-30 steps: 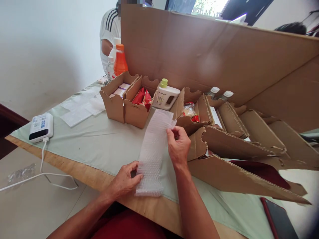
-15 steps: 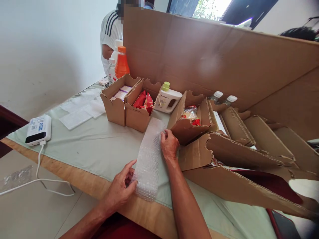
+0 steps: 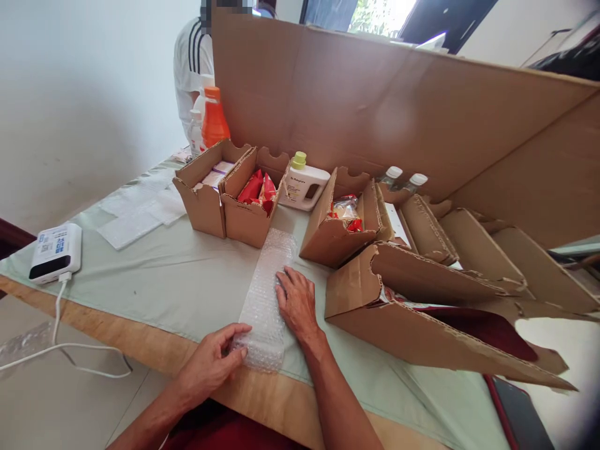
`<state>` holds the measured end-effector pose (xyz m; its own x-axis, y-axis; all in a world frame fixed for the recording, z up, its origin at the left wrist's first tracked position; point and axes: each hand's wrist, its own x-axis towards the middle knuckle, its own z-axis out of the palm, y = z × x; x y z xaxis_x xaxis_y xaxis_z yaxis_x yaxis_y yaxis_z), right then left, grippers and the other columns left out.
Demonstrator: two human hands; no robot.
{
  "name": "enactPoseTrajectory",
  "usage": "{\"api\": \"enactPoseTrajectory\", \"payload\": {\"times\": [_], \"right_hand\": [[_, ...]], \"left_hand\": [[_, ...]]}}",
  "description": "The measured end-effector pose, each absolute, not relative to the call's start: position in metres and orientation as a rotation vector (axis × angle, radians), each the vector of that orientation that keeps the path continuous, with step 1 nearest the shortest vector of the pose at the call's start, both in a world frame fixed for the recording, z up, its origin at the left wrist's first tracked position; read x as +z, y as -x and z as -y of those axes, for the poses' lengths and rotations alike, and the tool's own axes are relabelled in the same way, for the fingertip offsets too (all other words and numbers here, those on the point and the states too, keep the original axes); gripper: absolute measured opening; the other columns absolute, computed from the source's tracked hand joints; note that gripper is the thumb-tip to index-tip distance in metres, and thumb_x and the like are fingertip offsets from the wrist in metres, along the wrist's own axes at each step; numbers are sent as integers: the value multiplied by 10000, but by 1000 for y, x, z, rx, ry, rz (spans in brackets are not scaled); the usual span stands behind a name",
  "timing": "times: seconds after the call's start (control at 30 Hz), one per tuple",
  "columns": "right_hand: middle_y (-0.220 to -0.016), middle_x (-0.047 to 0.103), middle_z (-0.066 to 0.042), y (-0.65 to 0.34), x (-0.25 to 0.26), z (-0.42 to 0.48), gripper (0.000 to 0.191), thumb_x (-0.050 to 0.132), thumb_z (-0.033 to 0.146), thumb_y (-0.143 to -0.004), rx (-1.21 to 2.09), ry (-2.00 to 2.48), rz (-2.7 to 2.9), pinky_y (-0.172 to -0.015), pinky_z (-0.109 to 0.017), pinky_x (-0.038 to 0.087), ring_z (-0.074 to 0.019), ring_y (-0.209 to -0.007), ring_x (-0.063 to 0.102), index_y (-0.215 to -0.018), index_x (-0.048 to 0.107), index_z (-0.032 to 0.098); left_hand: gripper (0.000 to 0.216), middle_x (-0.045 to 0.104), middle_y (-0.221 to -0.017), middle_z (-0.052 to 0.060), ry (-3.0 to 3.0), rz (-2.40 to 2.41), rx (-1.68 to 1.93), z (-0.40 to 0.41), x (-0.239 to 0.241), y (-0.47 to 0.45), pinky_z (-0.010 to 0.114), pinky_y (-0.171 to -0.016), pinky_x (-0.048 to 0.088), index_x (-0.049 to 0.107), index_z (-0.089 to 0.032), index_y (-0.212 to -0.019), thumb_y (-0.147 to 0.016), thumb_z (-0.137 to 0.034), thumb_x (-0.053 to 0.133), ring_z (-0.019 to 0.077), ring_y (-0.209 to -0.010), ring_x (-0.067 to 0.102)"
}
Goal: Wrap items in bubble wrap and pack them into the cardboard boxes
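Note:
A long strip of clear bubble wrap (image 3: 265, 294) lies flat on the pale green tablecloth (image 3: 169, 275), running from the table's near edge toward the cardboard boxes. My right hand (image 3: 295, 301) rests palm down on its middle, fingers stretched out. My left hand (image 3: 210, 362) pinches the strip's near end at the table edge. Just right of my right hand stands an open cardboard box (image 3: 335, 231) with red snack packets inside.
Two more open boxes (image 3: 225, 197) stand behind, with a white detergent bottle (image 3: 302, 182), an orange bottle (image 3: 214, 119) and clear bottles. Tall cardboard sheets (image 3: 398, 106) wall the back and right. A white power bank (image 3: 54, 250) with cable lies left. Another person stands behind.
The bubble wrap, held up by its far end a second ago, now lies flat on the cloth. My right hand came down and back along it, pressing it flat.

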<state>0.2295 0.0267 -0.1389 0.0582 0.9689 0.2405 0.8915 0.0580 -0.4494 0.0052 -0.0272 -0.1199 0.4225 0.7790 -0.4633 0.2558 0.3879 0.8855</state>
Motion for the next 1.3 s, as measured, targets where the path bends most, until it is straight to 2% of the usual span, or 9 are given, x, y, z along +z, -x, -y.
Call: {"api": "enactPoseTrajectory", "payload": {"times": [0.2, 0.37, 0.57, 0.7, 0.83, 0.9, 1.1, 1.2, 1.3], "right_hand": [[-1407, 618, -168, -231, -135, -32, 380, 549, 196, -913, 219, 1823, 1770, -1030, -514, 431, -330, -1262, 581, -1275, 664, 178], [-1409, 620, -139, -237, -122, -67, 654, 549, 261, -899, 280, 1753, 1636, -950, -412, 521, -249, -1087, 688, -1532, 398, 206], [-1395, 613, -193, -260, -115, -87, 775, 517, 265, -878, 381, 1743, 1455, -849, -403, 569, -241, -995, 723, -1591, 230, 173], [-1399, 607, -201, -262, -115, -50, 657, 520, 318, -892, 534, 1716, 1475, -799, -388, 586, -244, -995, 721, -1518, 396, 161], [-1098, 759, -104, -253, -110, 11, 360, 605, 356, -875, 758, 1633, 1623, -800, -371, 591, -233, -903, 726, -1184, 706, 201], [-1183, 741, -90, -249, -110, 43, 374, 657, 338, -861, 858, 1562, 1741, -919, -394, 571, -244, -1042, 706, -1217, 702, 232], [-1586, 444, -89, -252, -115, 110, 868, 722, 189, -788, 789, 1552, 2062, -1194, -518, 350, -280, -1460, 412, -1568, 355, 300], [-1569, 466, -95, -246, -120, 116, 788, 632, 122, -827, 578, 1554, 2057, -1171, -497, 384, -270, -1449, 428, -1556, 380, 282], [-1335, 678, -88, -232, -123, 107, 526, 551, 133, -899, 477, 1487, 1893, -1053, -412, 501, -235, -1253, 615, -1409, 563, 258]], "left_hand": [[632, 586, -636, -49, -1120, -1160, 428, 24, -117, -7, 255, -475, 410, 620, -114, -1182, -717, -542, 632, 89, -432, 460], [667, 599, -562, -58, -1068, -1163, 422, 21, -119, -9, 235, -429, 383, 580, -109, -1168, -675, -555, 639, 98, -412, 468], [619, 618, -592, -55, -1070, -1148, 450, 22, -120, -8, 227, -441, 407, 588, -109, -1153, -699, -527, 637, 74, -400, 450], [622, 604, -618, -58, -1056, -1085, 455, 20, -119, -3, 194, -399, 364, 574, -123, -1212, -723, -491, 682, 87, -454, 498], [673, 633, -593, -53, -1003, -978, 363, 21, -118, 6, 174, -371, 322, 530, -127, -1276, -752, -509, 707, 72, -394, 468], [651, 658, -578, -39, -968, -949, 336, 23, -118, 9, 166, -371, 295, 536, -128, -1266, -772, -515, 709, 50, -342, 430], [546, 657, -563, -11, -688, -887, 456, 29, -111, -1, 160, -372, 353, 635, -119, -1111, -711, -450, 804, 79, -406, 513], [557, 705, -691, 44, -575, -843, 503, 28, -106, -7, 169, -366, 392, 660, -108, -1101, -660, -400, 835, 112, -506, 588], [608, 739, -851, 108, -555, -792, 506, 27, -103, -6, 183, -375, 411, 642, -98, -1164, -638, -354, 808, 133, -578, 622]]}}
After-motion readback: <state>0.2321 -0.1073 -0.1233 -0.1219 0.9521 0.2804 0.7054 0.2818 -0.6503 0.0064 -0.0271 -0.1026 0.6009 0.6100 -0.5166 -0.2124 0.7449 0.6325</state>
